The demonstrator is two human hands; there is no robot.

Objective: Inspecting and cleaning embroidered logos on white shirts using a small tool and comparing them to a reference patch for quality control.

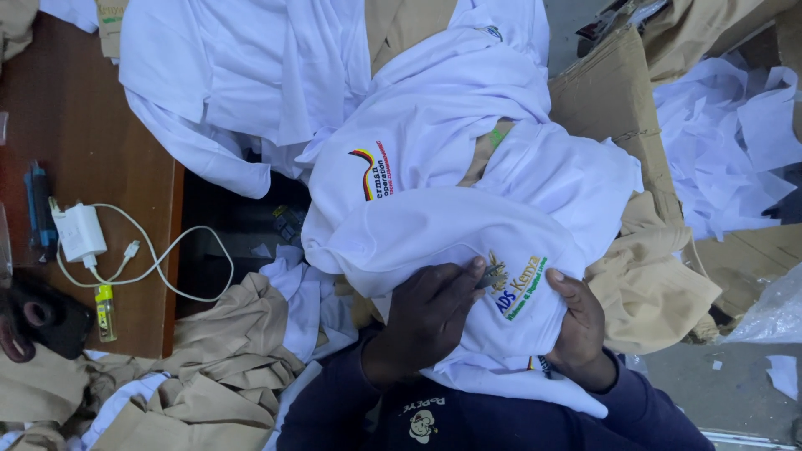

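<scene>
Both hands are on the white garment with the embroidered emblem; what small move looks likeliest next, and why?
Probably pulling the fabric flat around the embroidered emblem. The left hand lies on the white garment with its fingers at the emblem's edge, the right hand grips the cloth beside it, and the cloth between them is creased.
</scene>
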